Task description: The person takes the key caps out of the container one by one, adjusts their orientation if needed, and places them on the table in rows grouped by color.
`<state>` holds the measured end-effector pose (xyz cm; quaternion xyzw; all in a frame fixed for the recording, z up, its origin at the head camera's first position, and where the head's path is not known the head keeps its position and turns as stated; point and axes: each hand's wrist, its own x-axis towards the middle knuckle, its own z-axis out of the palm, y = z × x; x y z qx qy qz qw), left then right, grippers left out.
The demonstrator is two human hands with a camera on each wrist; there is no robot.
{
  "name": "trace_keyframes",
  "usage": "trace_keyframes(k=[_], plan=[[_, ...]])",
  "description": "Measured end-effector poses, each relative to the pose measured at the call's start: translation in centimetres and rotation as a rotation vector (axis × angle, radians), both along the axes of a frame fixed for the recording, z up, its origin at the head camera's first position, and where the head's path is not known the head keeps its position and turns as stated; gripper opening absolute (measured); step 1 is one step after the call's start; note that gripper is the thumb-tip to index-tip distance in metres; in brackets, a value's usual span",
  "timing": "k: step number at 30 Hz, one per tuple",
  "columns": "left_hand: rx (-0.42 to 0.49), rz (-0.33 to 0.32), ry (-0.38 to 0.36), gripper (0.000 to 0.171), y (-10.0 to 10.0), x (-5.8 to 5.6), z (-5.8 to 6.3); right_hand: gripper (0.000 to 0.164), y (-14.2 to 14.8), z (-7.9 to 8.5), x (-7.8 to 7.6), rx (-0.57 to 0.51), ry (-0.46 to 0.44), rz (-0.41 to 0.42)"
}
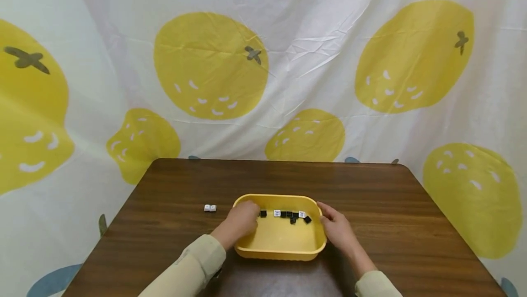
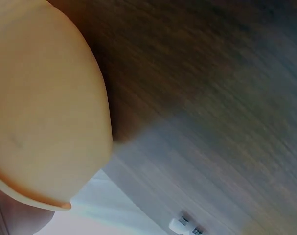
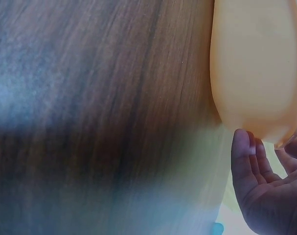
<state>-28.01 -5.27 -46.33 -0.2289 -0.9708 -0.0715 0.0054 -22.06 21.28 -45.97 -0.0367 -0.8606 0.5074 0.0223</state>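
A yellow plastic tray [image 1: 284, 255] with raised walls stands on the table. My left hand [image 1: 244, 218] reaches over its left wall, fingers down inside near the back left corner, right beside a small black block [image 1: 263, 213]. Those fingertips are hidden, so I cannot tell whether they pinch a piece. With the thumb at the rim and the fingers along the outside, my right hand [image 1: 336, 226] grips the tray's right end; the right wrist view shows these fingers [image 3: 243, 156] against the outer wall. More small black blocks and white patterned blocks [image 1: 277, 213] lie in a row along the tray's back.
Two small white blocks [image 1: 210, 207] sit side by side on the brown wooden table [image 1: 383, 205], left of the tray. Behind the table's far edge hangs a white cloth [image 1: 304, 68] printed with yellow lemons.
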Motion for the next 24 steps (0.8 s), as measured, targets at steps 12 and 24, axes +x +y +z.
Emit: trace_keyframes(k=[12, 24], plan=[[0.326, -0.107, 0.001, 0.008, -2.5, -1.0, 2.2, 0.044, 0.0, -0.2, -0.1, 0.023, -0.015, -0.005], [0.545, 0.079, 0.079, 0.021, -11.4, -3.4, 2.6, 0.045, 0.1, -0.1, -0.1, 0.041, -0.029, 0.002]])
